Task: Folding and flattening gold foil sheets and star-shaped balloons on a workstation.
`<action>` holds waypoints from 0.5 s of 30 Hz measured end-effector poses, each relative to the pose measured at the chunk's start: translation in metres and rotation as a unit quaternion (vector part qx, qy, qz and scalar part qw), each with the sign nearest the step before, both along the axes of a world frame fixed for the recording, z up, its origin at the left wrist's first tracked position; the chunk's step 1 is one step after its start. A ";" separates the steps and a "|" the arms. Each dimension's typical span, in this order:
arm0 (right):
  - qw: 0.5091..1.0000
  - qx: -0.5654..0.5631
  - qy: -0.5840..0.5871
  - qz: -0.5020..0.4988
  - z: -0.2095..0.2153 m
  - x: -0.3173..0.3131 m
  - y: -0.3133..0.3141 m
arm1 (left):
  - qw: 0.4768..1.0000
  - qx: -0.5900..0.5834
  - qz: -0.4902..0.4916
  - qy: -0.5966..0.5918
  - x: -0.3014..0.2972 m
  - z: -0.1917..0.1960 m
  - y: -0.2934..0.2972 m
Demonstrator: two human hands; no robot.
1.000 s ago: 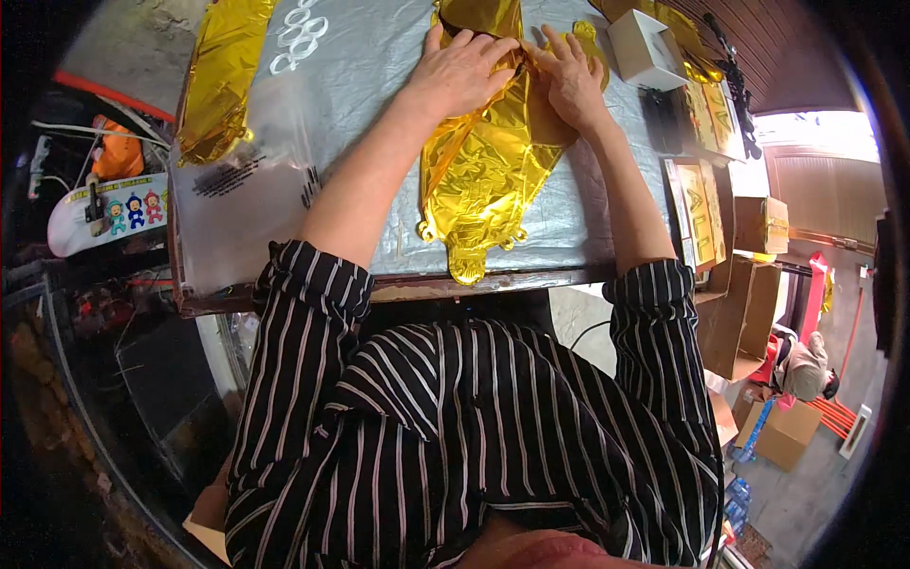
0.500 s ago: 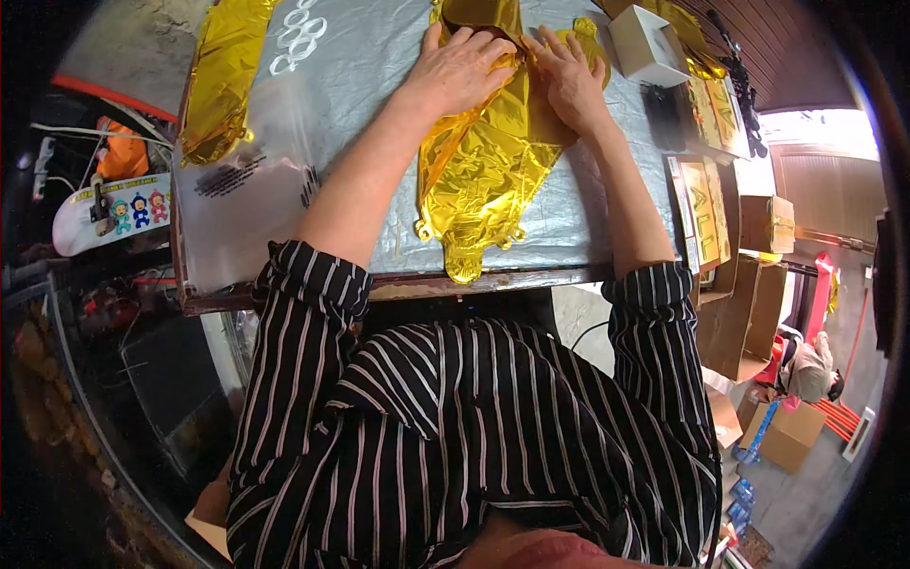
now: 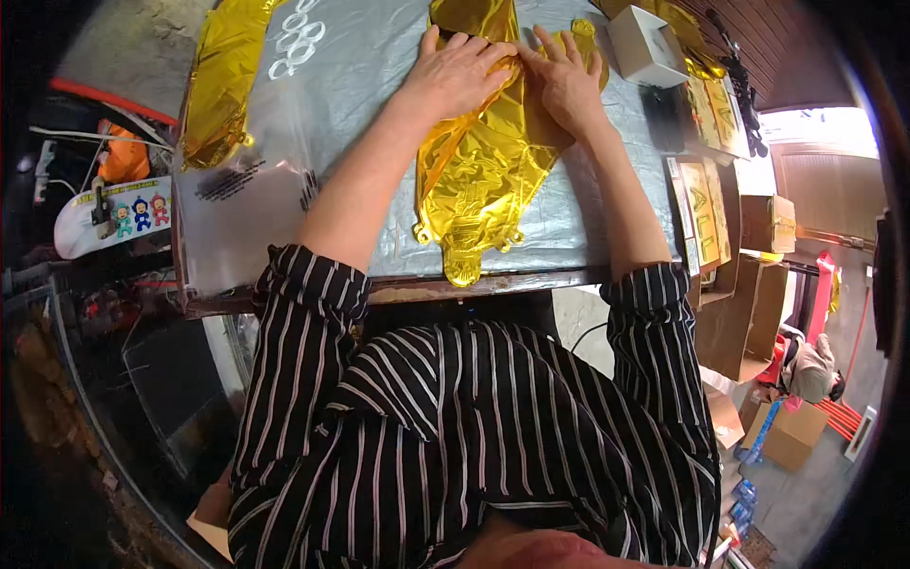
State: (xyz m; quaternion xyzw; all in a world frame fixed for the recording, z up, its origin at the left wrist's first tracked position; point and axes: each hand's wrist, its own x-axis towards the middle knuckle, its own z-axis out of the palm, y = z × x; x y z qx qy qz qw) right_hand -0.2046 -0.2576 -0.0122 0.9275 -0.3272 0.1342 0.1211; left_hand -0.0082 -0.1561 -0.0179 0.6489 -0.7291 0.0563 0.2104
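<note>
A deflated gold foil balloon [image 3: 479, 171] lies folded lengthwise on the silver-grey covered table [image 3: 355, 123], its rounded tab hanging to the near edge. My left hand [image 3: 455, 81] rests flat on the balloon's left side, fingers spread and pointing away from me. On the right side my right hand [image 3: 569, 90] presses down with its fingers apart, thumb reaching toward the left fingertips. Both hands are open. Part of the foil under the palms is hidden.
Another folded gold foil balloon [image 3: 223, 85] lies at the far left, beside clear plastic bags [image 3: 251, 209] and several white rings [image 3: 301, 43]. A white open box [image 3: 647, 47] stands at the far right. Cardboard boxes [image 3: 754, 318] and a crouching person [image 3: 812, 368] are at right.
My right hand has shifted slightly, its thumb moving left to the fold near the left fingertips. The left hand has flattened a little; the balloon stays nearly in place.
</note>
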 end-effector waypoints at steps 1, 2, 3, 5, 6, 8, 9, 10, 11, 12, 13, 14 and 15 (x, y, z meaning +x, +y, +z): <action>1.000 -0.026 0.013 0.002 0.000 -0.001 -0.001 | 1.000 -0.016 0.004 0.006 0.000 0.000 -0.001; 1.000 -0.027 0.011 0.004 0.003 0.001 0.002 | 1.000 -0.017 0.006 0.005 0.000 0.000 -0.001; 0.999 -0.024 0.024 -0.002 0.006 0.003 0.006 | 1.000 -0.012 0.001 0.022 0.000 0.000 0.000; 0.999 -0.023 0.033 -0.008 0.008 0.006 0.011 | 0.999 -0.010 -0.004 0.037 0.001 0.001 0.000; 0.999 -0.024 0.035 -0.009 0.007 0.007 0.011 | 0.998 -0.019 -0.015 0.052 0.002 0.001 -0.001; 0.999 -0.027 0.035 -0.010 0.006 0.008 0.012 | 0.997 -0.029 -0.025 0.066 0.004 0.002 -0.001; 0.999 -0.028 0.032 -0.008 0.006 0.009 0.013 | 0.993 -0.055 -0.032 0.098 0.007 0.003 -0.001; 0.999 -0.028 0.030 -0.007 0.006 0.010 0.013 | 0.987 -0.079 -0.038 0.131 0.011 0.005 -0.001; 0.999 -0.029 0.028 -0.007 0.008 0.010 0.014 | 0.988 -0.080 -0.039 0.129 0.015 0.010 -0.002; 0.998 -0.034 0.042 -0.011 0.010 0.010 0.016 | 0.981 -0.039 0.004 0.189 0.020 0.020 -0.003; 0.998 -0.038 0.057 -0.015 0.011 0.011 0.018 | 0.968 0.002 0.047 0.247 0.023 0.029 -0.005; 0.998 -0.037 0.055 -0.018 0.011 0.011 0.018 | 0.962 -0.170 0.077 0.197 0.019 0.031 -0.001; 0.998 -0.042 0.054 -0.016 0.010 0.010 0.017 | 0.963 -0.169 0.075 0.196 0.016 0.034 0.000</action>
